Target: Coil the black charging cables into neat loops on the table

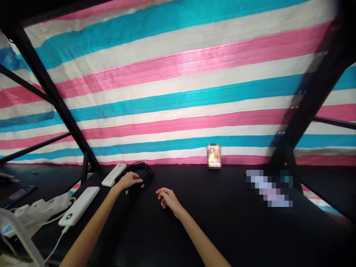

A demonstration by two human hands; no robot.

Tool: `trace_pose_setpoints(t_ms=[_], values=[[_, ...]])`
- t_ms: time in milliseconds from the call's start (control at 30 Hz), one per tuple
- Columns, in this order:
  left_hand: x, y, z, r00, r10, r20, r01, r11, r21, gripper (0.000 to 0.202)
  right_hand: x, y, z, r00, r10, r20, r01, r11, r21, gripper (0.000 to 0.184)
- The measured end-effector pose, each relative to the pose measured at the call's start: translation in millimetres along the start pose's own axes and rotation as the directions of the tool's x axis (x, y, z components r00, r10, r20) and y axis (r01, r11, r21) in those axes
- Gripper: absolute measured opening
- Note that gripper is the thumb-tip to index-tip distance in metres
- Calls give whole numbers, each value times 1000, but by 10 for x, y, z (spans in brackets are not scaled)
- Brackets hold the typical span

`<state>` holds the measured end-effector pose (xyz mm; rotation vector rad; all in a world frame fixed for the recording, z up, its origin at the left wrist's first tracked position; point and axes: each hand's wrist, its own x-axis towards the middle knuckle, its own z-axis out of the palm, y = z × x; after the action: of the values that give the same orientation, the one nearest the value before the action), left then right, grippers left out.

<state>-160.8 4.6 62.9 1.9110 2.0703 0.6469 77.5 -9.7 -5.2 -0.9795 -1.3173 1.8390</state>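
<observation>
My left hand (pixel 129 181) lies on a coil of black cable (pixel 140 171) on the black table (pixel 211 222), its fingers curled over the strands near the plug ends. My right hand (pixel 167 198) hovers just above the table a little to the right of the coil, fingers loosely bent and apart, holding nothing. Two white power banks lie left of the coil: the smaller power bank (pixel 114 174) near the wall, the larger power bank (pixel 79 205) nearer me with a lit indicator and a white lead plugged in.
A striped pink, blue and white tarp (pixel 178 92) forms the back wall behind black metal frame bars (pixel 52 92). A white power strip (pixel 41 207) sits at the left edge. A small blurred card (pixel 214 156) and a blurred flat object (pixel 269 187) lie to the right.
</observation>
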Motion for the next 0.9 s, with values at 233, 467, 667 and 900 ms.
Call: trace_pose_setpoints(t_ms=[233, 467, 667, 900], values=[[63, 25, -99, 958, -89, -273, 65, 993, -95, 24, 5, 28, -22, 1000, -18, 11, 18, 1000, -15, 18], [66, 104, -582, 619, -293, -729, 167, 956, -242, 35, 30, 68, -51, 999, -43, 23, 44, 999, -29, 22], [-305, 433, -852, 498, -227, -837, 4, 966, -259, 43, 19, 58, -21, 998, -48, 28, 49, 998, -32, 23], [-992, 965, -244, 799, 121, -589, -255, 955, -150, 35, -92, -115, -131, 994, 71, 88, -90, 971, 223, 55]])
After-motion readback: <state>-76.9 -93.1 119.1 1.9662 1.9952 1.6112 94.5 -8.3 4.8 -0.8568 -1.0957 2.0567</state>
